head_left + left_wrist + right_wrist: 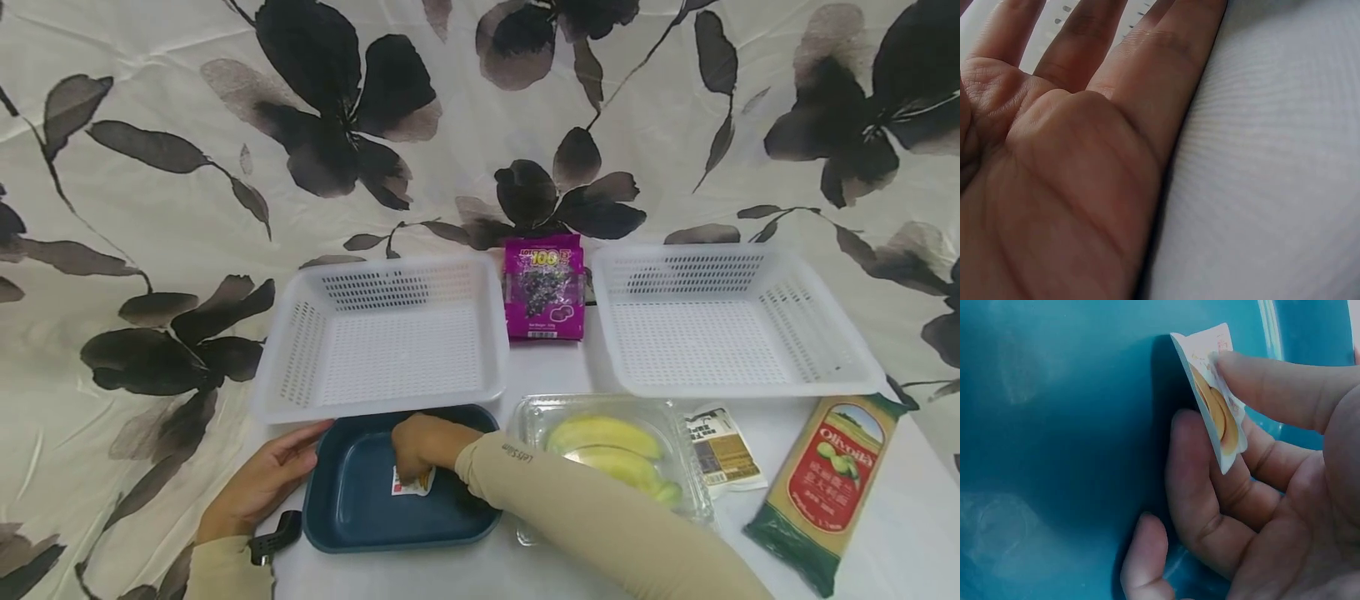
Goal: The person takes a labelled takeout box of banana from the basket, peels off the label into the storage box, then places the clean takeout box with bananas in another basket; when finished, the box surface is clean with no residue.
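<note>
A dark blue tray [352, 508] sits at the near edge of the table. My right hand [422, 450] reaches into it and pinches a small white packet with an orange picture [412, 485]. In the right wrist view the packet [1216, 403] is held between thumb and fingers just above the blue tray floor [1054, 456]. My left hand [262, 482] lies flat with straight fingers against the tray's left rim. The left wrist view shows that open palm [1066, 175] on the white cloth [1272, 187].
Two empty white perforated baskets [390, 333] [723, 321] stand behind the tray, a purple snack bag [544, 287] between them. A clear clamshell with yellow-green fruit [611, 454], a small labelled packet [722, 450] and a green-and-red Olivoila pack [832, 487] lie to the right.
</note>
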A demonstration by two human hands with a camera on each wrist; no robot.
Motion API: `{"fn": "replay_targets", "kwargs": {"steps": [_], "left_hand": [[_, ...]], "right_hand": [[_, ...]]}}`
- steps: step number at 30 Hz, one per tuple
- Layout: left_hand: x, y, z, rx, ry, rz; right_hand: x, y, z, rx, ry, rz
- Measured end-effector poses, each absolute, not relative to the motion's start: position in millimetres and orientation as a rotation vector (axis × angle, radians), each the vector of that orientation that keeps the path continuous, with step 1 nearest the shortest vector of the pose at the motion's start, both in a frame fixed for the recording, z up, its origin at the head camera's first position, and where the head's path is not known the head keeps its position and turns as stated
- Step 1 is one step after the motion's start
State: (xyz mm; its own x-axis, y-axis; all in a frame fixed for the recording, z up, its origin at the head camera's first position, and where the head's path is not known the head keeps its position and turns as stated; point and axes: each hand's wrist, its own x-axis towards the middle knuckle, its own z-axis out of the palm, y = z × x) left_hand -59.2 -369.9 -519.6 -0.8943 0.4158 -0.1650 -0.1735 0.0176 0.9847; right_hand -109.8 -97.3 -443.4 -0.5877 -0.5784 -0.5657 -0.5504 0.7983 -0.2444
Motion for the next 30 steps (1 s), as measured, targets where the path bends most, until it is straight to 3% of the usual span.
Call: {"fn": "replay_targets", "kwargs": {"steps": [5,20,30], "left_hand": [[-61,-369,-519,0.235,1.893,1.924],[-63,-370,-518,0.361,1.814,1.966],[-60,-371,-519,0.356,1.815,1.972]], "right_hand": [[-105,-96,-442,-0.664,2.382,-0.156],[-104,-101,-441,-0.487,2.493,0.017],[-105,-89,-434,-0.673,2.412,0.092]]}}
